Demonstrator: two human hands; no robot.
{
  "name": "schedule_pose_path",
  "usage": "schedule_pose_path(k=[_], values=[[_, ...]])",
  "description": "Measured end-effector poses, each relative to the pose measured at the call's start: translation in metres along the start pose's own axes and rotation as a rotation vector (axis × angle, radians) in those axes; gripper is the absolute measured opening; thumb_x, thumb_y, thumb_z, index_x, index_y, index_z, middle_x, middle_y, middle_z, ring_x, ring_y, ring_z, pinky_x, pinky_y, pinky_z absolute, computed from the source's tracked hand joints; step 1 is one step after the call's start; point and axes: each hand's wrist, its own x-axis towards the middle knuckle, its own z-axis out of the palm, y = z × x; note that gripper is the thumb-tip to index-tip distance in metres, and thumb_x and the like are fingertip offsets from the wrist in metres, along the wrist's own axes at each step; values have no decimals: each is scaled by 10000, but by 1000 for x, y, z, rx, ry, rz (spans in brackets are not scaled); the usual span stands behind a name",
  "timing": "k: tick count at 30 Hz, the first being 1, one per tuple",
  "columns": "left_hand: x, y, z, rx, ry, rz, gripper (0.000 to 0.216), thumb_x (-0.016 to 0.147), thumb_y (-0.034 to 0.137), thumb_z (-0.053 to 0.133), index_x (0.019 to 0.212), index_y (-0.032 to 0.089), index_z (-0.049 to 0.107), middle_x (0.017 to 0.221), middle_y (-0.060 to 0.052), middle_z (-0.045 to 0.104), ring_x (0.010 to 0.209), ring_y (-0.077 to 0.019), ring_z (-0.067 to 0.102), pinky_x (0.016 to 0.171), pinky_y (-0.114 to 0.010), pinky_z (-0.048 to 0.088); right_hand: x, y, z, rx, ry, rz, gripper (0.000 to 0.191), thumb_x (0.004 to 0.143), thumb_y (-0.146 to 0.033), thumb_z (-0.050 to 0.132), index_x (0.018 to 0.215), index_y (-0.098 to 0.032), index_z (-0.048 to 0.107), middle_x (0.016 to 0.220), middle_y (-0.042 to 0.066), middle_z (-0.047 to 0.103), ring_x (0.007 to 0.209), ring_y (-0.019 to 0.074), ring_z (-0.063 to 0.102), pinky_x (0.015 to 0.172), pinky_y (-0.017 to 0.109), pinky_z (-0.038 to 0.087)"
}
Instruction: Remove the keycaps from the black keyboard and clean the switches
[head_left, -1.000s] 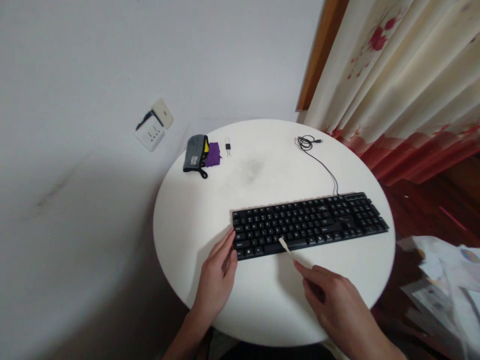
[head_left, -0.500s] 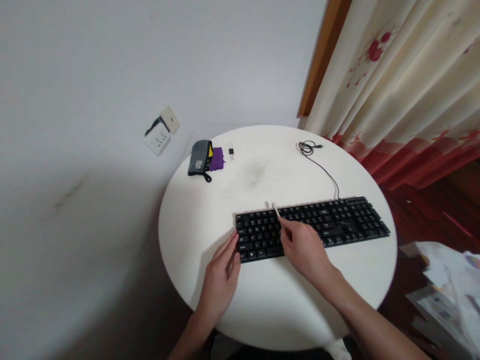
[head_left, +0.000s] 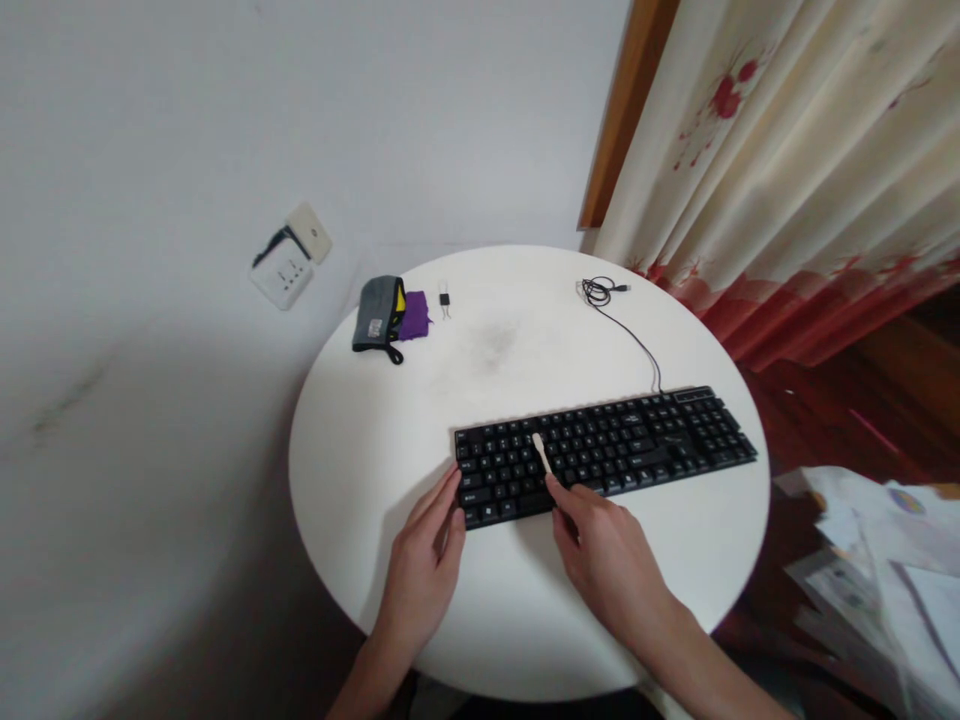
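A black keyboard (head_left: pixel 600 450) lies slightly slanted on the round white table (head_left: pixel 352 440). My left hand (head_left: pixel 422 560) rests at its left end, fingers stretched out, fingertips and thumb touching the side edge. In my right hand (head_left: pixel 611 550) is a slim whitish toothbrush (head_left: pixel 541 450), pinched between thumb and fingers. Its head lies over the upper rows of keys on the left half; most of the handle is hidden in the hand.
Toward the back left sit a grey pouch (head_left: pixel 375 315), a purple cloth (head_left: pixel 415 315) and a black binder clip (head_left: pixel 445 300). The keyboard's coiled cable (head_left: pixel 598 291) lies at the back right. A wall socket (head_left: pixel 281 272), a curtain (head_left: pixel 720 180) and papers (head_left: pixel 862 540) surround the table.
The toothbrush head has come down from the keyboard's far edge onto the keys, and my right hand has moved nearer to me. My left hand stays at the keyboard's left end.
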Motion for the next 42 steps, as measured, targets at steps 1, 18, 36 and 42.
schedule_pose_path(k=[1, 18, 36, 42], values=[[0, 0, 0, 0, 0, 2, 460, 957, 264, 475, 1416, 250, 491, 1464, -45, 497, 1345, -208, 468, 1156, -426, 349, -2, 3, -2, -7, 2, 1, 453, 912, -138, 449, 1341, -196, 582, 928, 67, 699, 754, 190, 667, 691, 275, 449], [0, 0, 1, 4, 13, 1, 459, 955, 273, 482, 1414, 263, 492, 1462, -36, 500, 1341, -211, 472, 1162, -440, 333, -45, 42, -10, 111, -74, 85, 458, 890, -185, 429, 1293, -255, 633, 832, 43, 687, 730, 192, 673, 676, 280, 458], [0, 1, -2, -5, 26, 6, 441, 948, 257, 491, 1387, 255, 529, 1439, -50, 525, 1322, -214, 496, 1132, -418, 377, 38, 13, -16, 102, 68, -22, 420, 897, -148, 448, 1258, -212, 655, 857, 51, 701, 776, 180, 653, 720, 263, 441], [0, 0, -2, -16, 25, 5, 443, 946, 255, 493, 1388, 262, 530, 1436, -46, 528, 1323, -217, 495, 1135, -423, 368, 32, 24, -12, 29, 54, -2, 449, 887, -146, 460, 1287, -251, 637, 854, 38, 689, 789, 184, 658, 707, 263, 434]])
